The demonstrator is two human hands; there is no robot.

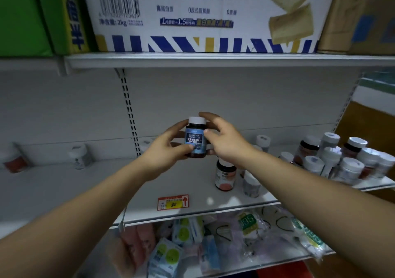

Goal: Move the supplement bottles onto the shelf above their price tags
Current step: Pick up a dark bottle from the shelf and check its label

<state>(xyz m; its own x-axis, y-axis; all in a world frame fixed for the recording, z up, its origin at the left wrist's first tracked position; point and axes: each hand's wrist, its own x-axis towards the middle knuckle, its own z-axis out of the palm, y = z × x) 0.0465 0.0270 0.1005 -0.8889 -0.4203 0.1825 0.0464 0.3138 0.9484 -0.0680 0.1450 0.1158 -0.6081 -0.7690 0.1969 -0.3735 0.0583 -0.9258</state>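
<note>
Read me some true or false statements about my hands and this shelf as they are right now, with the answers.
1. The left hand and right hand both hold the blue-labelled bottle. True.
2. That bottle's cap is black. False: it is white.
3. The price tag carries an upward arrow. True.
4. The crowd of bottles stands on the left. False: it stands at the right end of the shelf.

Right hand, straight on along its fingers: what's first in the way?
The right hand grips the blue-label bottle, so that comes first; past it, likely just the white back panel, depth unclear.
</note>
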